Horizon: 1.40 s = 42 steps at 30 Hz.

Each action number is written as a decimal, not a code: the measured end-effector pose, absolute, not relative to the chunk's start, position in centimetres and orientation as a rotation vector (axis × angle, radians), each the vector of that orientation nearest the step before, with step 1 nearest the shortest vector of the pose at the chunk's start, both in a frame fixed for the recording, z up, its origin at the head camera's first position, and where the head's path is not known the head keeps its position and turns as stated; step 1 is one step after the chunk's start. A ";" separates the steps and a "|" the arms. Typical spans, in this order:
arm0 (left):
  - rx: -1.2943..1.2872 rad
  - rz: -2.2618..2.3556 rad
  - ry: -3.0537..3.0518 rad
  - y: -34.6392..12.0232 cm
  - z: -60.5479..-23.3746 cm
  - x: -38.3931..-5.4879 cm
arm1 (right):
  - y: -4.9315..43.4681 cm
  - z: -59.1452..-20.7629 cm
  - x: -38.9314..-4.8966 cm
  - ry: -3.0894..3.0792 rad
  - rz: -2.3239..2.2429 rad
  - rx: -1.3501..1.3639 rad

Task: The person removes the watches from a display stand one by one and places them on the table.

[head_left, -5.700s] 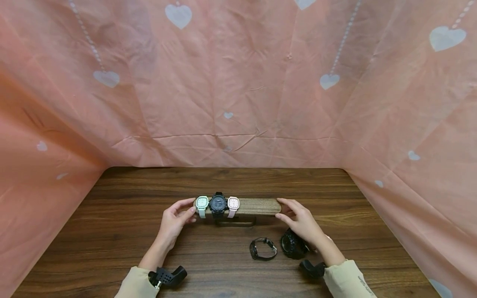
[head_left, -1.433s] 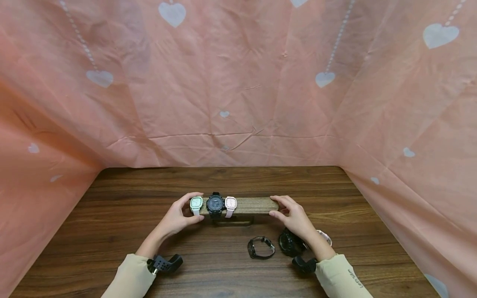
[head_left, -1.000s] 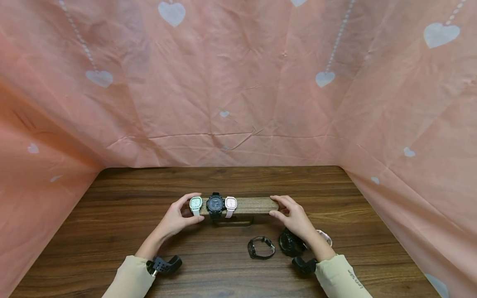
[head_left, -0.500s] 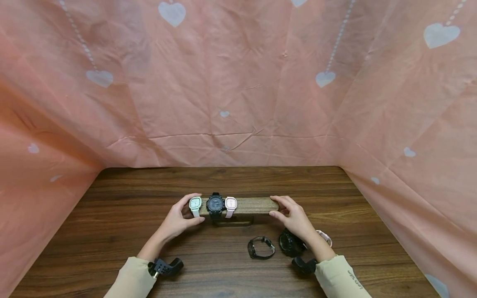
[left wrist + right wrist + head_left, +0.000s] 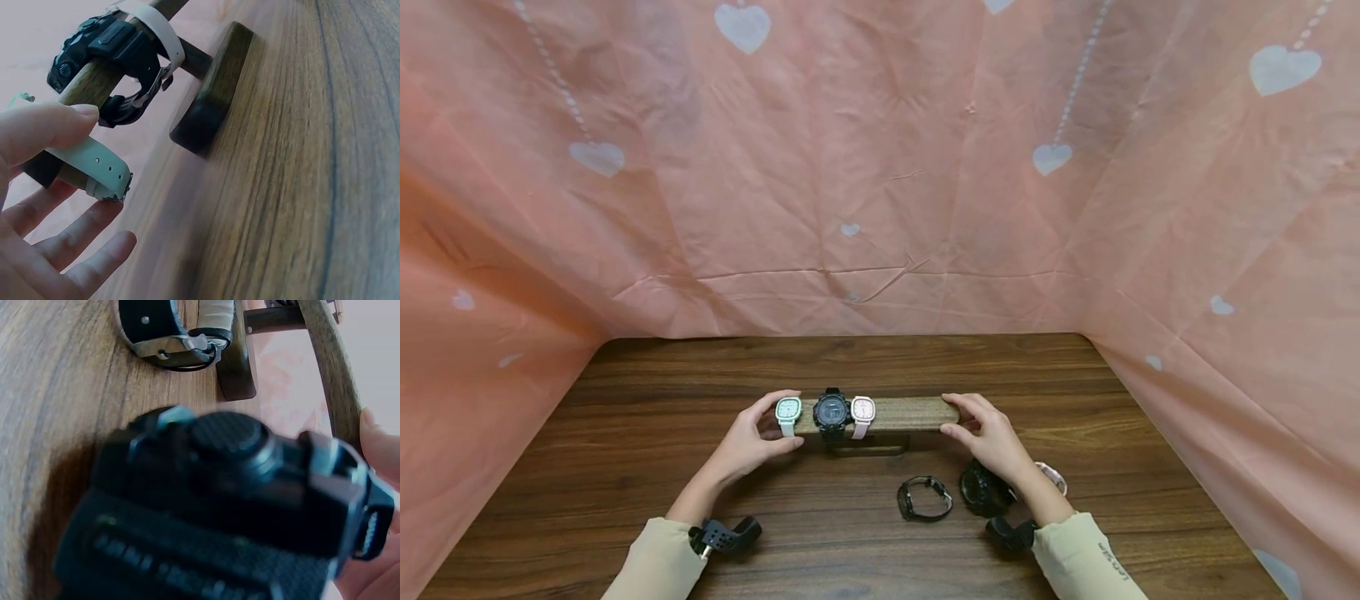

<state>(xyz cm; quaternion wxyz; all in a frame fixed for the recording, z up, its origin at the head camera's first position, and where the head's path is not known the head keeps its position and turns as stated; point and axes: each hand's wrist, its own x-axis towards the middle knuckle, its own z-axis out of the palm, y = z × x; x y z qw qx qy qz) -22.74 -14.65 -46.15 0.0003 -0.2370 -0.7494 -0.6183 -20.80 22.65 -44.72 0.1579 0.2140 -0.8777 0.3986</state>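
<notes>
A wooden watch stand's bar (image 5: 917,414) carries a mint-green watch (image 5: 788,409) near its left end, a chunky black watch (image 5: 832,411) and a pale pink watch (image 5: 862,409). My left hand (image 5: 741,448) pinches the mint watch around the bar. In the left wrist view, the thumb presses near the mint strap (image 5: 94,159) while the other fingers spread below. My right hand (image 5: 996,437) grips the bar's right end between thumb and fingers.
On the wooden table (image 5: 647,500), a slim black watch (image 5: 925,500) lies in a loop. A bulky black watch (image 5: 983,490) and a pale watch (image 5: 1052,477) sit by my right wrist. A pink heart-patterned curtain (image 5: 880,167) surrounds the table.
The mint watch has slid left along the bar, away from the black watch, with my left hand moving along. My right hand stays on the bar's right end.
</notes>
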 end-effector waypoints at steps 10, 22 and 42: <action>-0.671 -1.943 -2.386 -16.0 -47.0 -22.5 | 22.6 -44.7 -20.8 -2.505 1.163 0.611; -0.622 -1.978 -2.403 -15.9 -44.8 -20.1 | 22.6 -44.7 -20.7 -2.522 1.152 0.588; -0.558 -1.966 -2.483 -16.3 -45.0 -18.3 | 22.6 -44.8 -20.7 -2.517 1.179 0.594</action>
